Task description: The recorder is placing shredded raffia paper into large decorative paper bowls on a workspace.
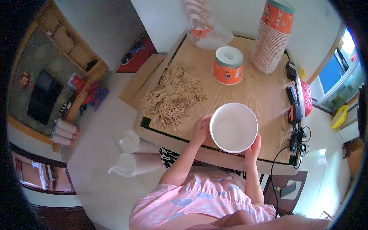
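A white paper bucket (234,128) is held between my two hands at the near edge of the wooden table, its wide mouth facing up and its inside bare. My left hand (202,129) grips the bucket's left side. On its lower right side, my right hand (253,147) is closed round the wall, with some fingers hidden behind it. Farther back stands an orange and green printed bucket (228,71) with a white top. Left of my hands lies a loose heap of tan cords (174,96).
A tall stack of nested buckets (271,42) rises at the back right; another stack (198,19) in clear plastic stands at the back left. Black adapters and cables (295,115) run along the table's right edge. Bagged stacks of buckets (140,164) lie on the floor at left.
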`<state>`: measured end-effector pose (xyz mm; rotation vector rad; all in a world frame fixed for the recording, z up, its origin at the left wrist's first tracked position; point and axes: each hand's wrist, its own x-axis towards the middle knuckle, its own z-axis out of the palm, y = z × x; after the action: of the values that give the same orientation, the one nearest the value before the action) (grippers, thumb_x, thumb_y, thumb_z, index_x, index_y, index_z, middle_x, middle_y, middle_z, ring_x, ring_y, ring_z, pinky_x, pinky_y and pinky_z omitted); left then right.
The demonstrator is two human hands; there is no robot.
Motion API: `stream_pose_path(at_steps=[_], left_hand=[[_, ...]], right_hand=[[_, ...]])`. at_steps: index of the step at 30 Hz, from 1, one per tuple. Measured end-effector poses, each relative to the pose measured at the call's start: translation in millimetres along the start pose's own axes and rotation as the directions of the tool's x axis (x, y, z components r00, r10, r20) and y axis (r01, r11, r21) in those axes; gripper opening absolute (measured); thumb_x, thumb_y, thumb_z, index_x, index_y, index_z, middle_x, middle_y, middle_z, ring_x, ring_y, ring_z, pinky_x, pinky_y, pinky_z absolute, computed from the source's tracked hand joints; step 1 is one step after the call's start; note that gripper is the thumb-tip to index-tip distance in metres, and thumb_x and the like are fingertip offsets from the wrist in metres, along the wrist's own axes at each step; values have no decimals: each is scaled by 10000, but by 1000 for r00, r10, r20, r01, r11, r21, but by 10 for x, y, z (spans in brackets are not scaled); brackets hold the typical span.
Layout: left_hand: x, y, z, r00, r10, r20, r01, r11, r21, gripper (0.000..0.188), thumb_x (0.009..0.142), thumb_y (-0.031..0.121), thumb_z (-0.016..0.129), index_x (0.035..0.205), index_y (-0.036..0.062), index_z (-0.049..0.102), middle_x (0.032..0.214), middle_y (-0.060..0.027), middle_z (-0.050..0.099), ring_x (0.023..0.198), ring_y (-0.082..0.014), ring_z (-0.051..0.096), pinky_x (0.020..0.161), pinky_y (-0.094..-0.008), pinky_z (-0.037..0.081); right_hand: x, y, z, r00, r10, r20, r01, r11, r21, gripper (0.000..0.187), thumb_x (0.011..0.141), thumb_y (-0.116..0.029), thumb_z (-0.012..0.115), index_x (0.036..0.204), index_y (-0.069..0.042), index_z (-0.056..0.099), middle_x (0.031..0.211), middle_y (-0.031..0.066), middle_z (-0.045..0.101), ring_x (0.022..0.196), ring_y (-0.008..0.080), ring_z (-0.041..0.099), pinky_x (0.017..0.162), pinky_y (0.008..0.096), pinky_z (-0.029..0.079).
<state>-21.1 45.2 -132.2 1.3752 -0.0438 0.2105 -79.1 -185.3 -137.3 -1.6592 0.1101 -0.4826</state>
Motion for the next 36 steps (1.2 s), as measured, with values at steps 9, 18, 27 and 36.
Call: stream_pose_path(at_steps=[9, 18, 27, 36], left_hand=[[599, 565, -709, 876, 478, -67, -117, 346, 931, 151, 782, 160, 684, 897, 77, 633, 935, -97, 562, 894, -285, 531, 796, -399, 450], [811, 538, -629, 979, 203, -18, -6, 115, 993, 185, 773, 253, 689, 729, 75, 669, 888, -124, 580, 976, -313, 505, 875, -448, 402], [925, 197, -834, 956, 258, -142, -11, 513, 858, 133, 773, 150, 680, 708, 43, 634, 764, -127, 614, 766, -313, 565, 709, -428, 452], [1162, 1741, -782, 915, 342, -213, -296, 929, 221, 113, 896, 145, 606, 875, 47, 553, 920, -121, 678, 839, -162, 637, 812, -284, 468]], right_hand=[[-67, 61, -23, 995, -80, -56, 75, 993, -92, 153, 918, -50, 520, 1069, -28, 523, 1035, 50, 519, 904, 128, 551, 698, 244, 481], [-31, 48, -21, 987, -159, -28, 153, 976, -152, 138, 906, -39, 534, 1044, -28, 532, 978, 46, 541, 794, 128, 571, 664, 243, 479], [-61, -10, 13, 992, -121, -39, 116, 987, -111, 133, 913, -35, 521, 1046, -26, 529, 947, 59, 550, 782, 140, 588, 677, 261, 493], [-61, -63, 14, 996, -92, -19, 90, 993, -82, 129, 928, -52, 514, 1053, -20, 528, 953, 56, 564, 792, 133, 590, 685, 262, 491]])
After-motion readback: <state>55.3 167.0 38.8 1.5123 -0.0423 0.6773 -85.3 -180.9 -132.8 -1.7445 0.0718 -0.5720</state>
